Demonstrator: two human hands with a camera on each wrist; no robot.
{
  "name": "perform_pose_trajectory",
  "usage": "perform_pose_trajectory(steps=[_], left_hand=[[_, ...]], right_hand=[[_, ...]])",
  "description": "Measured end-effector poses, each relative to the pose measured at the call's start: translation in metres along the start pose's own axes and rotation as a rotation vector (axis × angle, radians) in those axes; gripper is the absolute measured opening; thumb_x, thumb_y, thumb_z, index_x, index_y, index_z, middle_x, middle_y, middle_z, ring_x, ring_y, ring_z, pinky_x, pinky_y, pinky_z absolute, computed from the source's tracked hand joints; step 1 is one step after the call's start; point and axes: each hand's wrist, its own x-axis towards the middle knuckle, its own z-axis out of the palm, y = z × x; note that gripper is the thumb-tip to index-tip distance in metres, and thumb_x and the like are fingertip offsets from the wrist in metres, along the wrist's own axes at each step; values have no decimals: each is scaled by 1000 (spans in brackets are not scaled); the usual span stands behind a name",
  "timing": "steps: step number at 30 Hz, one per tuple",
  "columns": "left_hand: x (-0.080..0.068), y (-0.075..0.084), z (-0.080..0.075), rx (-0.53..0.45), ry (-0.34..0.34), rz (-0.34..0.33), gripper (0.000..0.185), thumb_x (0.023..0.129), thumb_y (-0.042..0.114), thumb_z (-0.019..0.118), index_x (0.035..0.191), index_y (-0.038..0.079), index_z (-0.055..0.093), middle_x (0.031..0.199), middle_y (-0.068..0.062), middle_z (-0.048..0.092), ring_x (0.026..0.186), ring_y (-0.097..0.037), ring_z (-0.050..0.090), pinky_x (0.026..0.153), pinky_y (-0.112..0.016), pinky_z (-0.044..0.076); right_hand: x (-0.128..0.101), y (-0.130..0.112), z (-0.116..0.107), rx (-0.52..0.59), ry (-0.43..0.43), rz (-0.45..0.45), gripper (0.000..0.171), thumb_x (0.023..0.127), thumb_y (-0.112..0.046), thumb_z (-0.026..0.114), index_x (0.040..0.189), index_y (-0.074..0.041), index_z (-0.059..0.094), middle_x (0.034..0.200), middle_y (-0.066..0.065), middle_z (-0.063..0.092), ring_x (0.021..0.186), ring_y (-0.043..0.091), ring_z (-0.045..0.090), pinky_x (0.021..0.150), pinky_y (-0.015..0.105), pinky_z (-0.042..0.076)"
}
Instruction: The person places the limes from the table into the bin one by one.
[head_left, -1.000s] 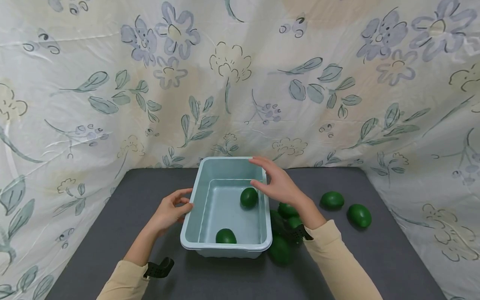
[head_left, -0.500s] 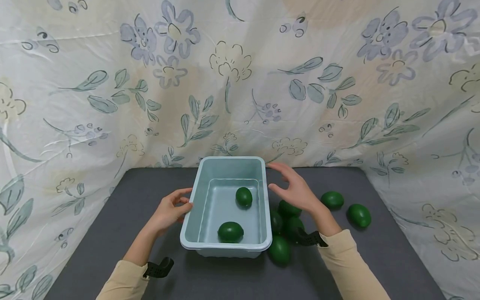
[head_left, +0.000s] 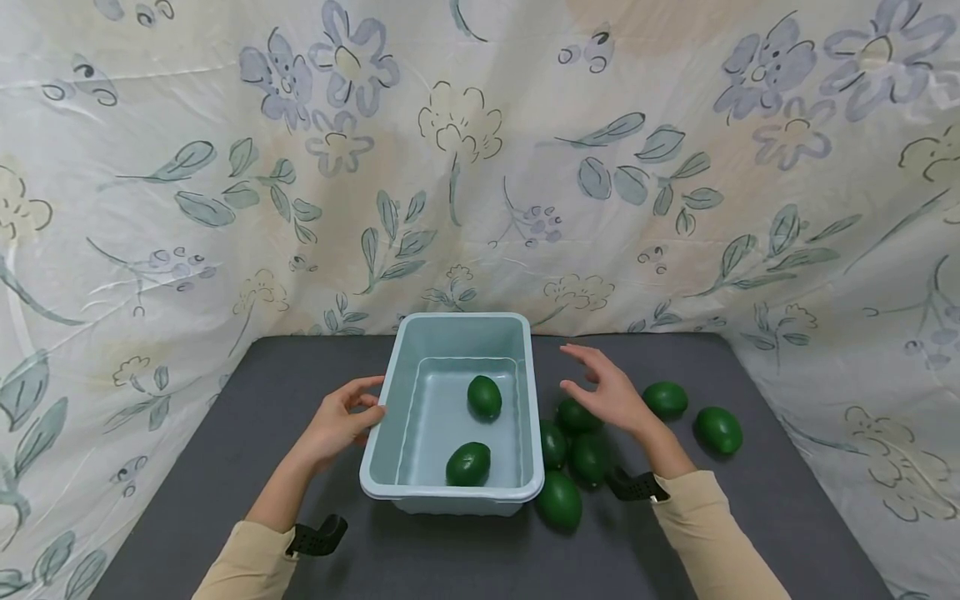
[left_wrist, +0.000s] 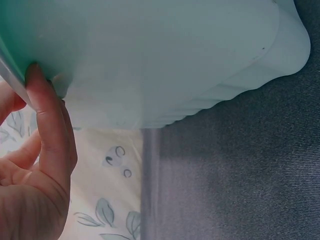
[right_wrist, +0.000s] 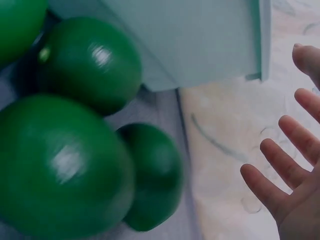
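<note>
A pale blue-green plastic bin (head_left: 461,492) stands mid-table, with one lime (head_left: 484,397) toward its back right and another lime (head_left: 468,464) near its front. My left hand (head_left: 341,427) holds the bin's left rim; in the left wrist view its fingers (left_wrist: 52,125) are against the wall just under the edge. To the right of the bin hovers my right hand (head_left: 609,392), fingers spread and nothing in it. Below and beside it lie several limes (head_left: 559,501) grouped against the bin's right side. The right wrist view shows some of these limes (right_wrist: 65,167) close up.
Two more limes, one lime (head_left: 664,401) and another lime (head_left: 719,431), lie farther right on the dark grey table (head_left: 750,533). A floral cloth (head_left: 480,208) hangs behind the table's back edge and along its sides.
My right hand has moved from over the bin's right rim outward to the right. The two limes inside have rolled a little. My left hand has stayed at the rim.
</note>
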Motion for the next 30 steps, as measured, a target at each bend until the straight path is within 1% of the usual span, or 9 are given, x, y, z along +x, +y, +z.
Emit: perform_pose_trajectory(steps=[5, 12, 15, 21, 26, 30], left_hand=[[0, 0, 0, 6, 4, 9, 53, 88, 14, 60, 137, 11, 40, 103, -17, 56, 77, -21, 62, 62, -41, 54], [0, 0, -1, 1, 3, 11, 53, 89, 14, 60, 137, 12, 40, 103, -17, 55, 77, -21, 62, 64, -42, 54], [-1, 0, -1, 2, 2, 15, 53, 89, 14, 60, 137, 11, 40, 104, -18, 56, 77, -21, 63, 64, -43, 54], [-1, 0, -1, 8, 6, 12, 53, 88, 14, 61, 137, 12, 40, 104, -17, 56, 77, -21, 63, 64, -42, 54], [0, 0, 0, 11, 13, 5, 52, 88, 14, 61, 137, 12, 41, 103, -17, 56, 77, -21, 62, 63, -41, 54], [0, -1, 0, 2, 11, 5, 52, 88, 14, 61, 137, 12, 40, 103, -17, 56, 77, -21, 62, 64, -41, 54]], right_hand=[[-6, 13, 3, -25, 0, 35, 56, 87, -26, 65, 136, -10, 44, 136, 15, 42, 122, 33, 44, 89, 52, 44], [-15, 31, 9, -80, -52, 65, 56, 87, -27, 64, 136, -8, 43, 135, 17, 42, 120, 36, 44, 87, 52, 44], [-18, 36, 11, -102, -68, 67, 57, 86, -27, 65, 135, -7, 44, 134, 18, 44, 120, 37, 45, 87, 52, 44], [-21, 46, 16, -140, -85, 61, 56, 85, -26, 66, 133, -5, 46, 132, 18, 47, 119, 35, 46, 93, 51, 40], [-23, 54, 20, -147, -87, 53, 55, 85, -26, 66, 132, -3, 48, 129, 20, 49, 115, 36, 49, 91, 51, 41], [-23, 57, 23, -156, -106, 62, 54, 85, -27, 66, 130, -3, 49, 128, 19, 50, 114, 36, 50, 89, 51, 42]])
